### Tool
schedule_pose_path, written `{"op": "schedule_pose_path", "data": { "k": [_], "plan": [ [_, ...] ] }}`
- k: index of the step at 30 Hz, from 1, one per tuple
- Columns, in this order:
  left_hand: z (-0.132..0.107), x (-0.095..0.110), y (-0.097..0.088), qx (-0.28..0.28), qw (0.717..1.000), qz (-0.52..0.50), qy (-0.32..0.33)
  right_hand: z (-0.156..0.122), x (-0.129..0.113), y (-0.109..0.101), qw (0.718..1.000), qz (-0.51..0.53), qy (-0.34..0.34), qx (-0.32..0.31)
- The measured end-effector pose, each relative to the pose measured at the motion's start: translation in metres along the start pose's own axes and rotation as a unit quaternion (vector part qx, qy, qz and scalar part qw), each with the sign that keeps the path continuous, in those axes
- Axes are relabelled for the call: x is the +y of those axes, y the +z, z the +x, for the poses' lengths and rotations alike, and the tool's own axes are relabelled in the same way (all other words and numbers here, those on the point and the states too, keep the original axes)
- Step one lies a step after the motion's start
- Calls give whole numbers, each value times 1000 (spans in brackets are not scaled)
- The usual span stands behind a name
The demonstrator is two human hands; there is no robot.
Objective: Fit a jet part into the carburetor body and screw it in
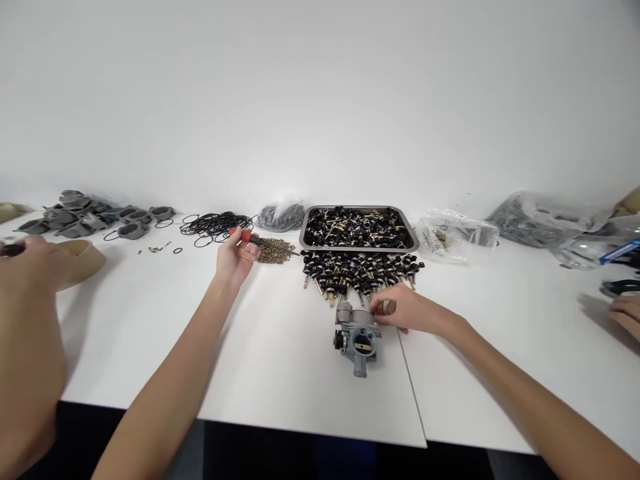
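Observation:
My left hand (pixel 236 257) is closed round a screwdriver (pixel 249 236) with a red handle, its tip pointing right toward a pile of small brass screws (pixel 275 250). My right hand (pixel 400 309) rests on the white table with curled fingers touching the top of a grey metal carburetor (pixel 356 336), which lies near the table's front edge. Just beyond that hand lies a heap of black-capped brass-stemmed parts (pixel 360 270).
A steel tray (pixel 308 230) of black parts stands at the back. Left of it lie black O-rings (pixel 216 225), a bag of dark bits (pixel 281 216) and grey caps (pixel 85 217). Plastic bags (pixel 457 235) lie right. Other people's hands show at far left (pixel 23 263) and far right (pixel 626 313).

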State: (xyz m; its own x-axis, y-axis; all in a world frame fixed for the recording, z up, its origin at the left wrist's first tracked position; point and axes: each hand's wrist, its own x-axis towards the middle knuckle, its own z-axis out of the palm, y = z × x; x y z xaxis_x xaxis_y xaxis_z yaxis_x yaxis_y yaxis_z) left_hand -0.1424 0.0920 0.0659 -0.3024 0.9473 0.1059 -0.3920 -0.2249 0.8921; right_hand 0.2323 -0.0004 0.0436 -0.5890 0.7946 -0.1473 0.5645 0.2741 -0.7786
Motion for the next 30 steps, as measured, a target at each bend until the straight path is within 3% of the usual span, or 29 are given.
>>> {"op": "schedule_pose_path", "data": {
  "k": [5,11,17,20,22,24,27,29,30],
  "plan": [
    [12,18,-14,53,995,-79,-8,9,14,7,985,-99,-77,115],
    [21,9,-27,131,990,-34,40,11,26,14,973,-131,-118,151],
    [13,-1,-14,40,995,25,92,4,14,9,955,-155,-137,214],
    [10,-2,-10,15,994,44,100,-8,4,-22,934,-138,-96,316],
    [11,-2,-10,10,994,45,97,-19,0,-58,902,-121,-20,414],
    [13,-2,-12,15,995,34,90,-28,1,-100,867,-144,84,470],
    [15,-3,-15,25,996,16,86,-33,13,-155,899,-212,205,324],
    [17,-2,-17,28,996,13,86,-27,29,-175,917,-209,248,233],
    [17,-2,-18,29,996,13,88,-23,39,-180,918,-205,258,222]
  ]
}}
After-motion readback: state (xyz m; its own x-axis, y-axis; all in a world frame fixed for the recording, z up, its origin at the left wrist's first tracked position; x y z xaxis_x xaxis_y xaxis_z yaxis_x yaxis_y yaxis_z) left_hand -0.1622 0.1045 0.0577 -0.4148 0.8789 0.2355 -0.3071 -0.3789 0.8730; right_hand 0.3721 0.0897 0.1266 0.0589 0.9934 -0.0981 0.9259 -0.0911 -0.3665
